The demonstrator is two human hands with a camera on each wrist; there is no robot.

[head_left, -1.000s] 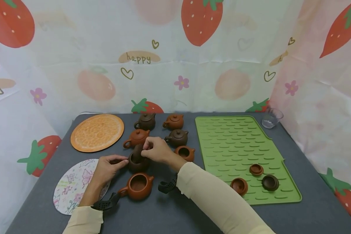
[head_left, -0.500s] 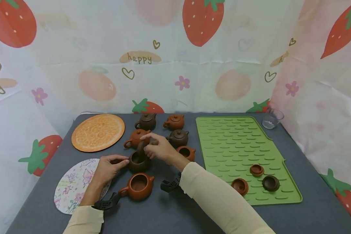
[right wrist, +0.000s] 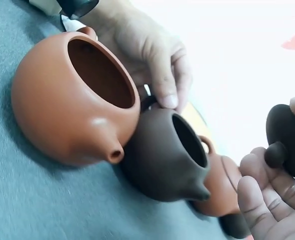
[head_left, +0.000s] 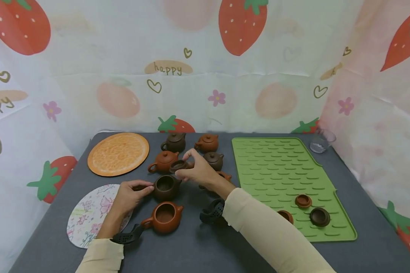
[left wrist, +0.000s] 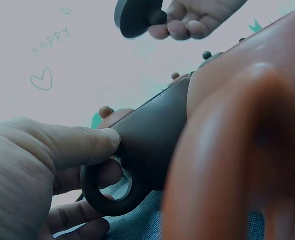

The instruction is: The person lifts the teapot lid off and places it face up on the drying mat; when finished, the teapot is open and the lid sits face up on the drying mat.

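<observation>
My left hand grips the handle of a dark brown teapot, whose top is uncovered. In the left wrist view the thumb presses by the rim and a finger passes through the handle loop. My right hand pinches a dark teapot lid behind and above that pot, its hollow underside showing in the head view. The lid's round knob appears in the right wrist view. Directly in front of the dark pot stands a lidless reddish-brown teapot.
Lidded teapots stand behind: a red-brown one, a dark one, another red-brown one and a dark one. Three lids lie on a green mat. Two round mats are at left, a glass at back right.
My right hand has lifted the lid up and away from the dark teapot's opening and turned it, so its underside now shows. The left hand keeps its grip on the handle.
</observation>
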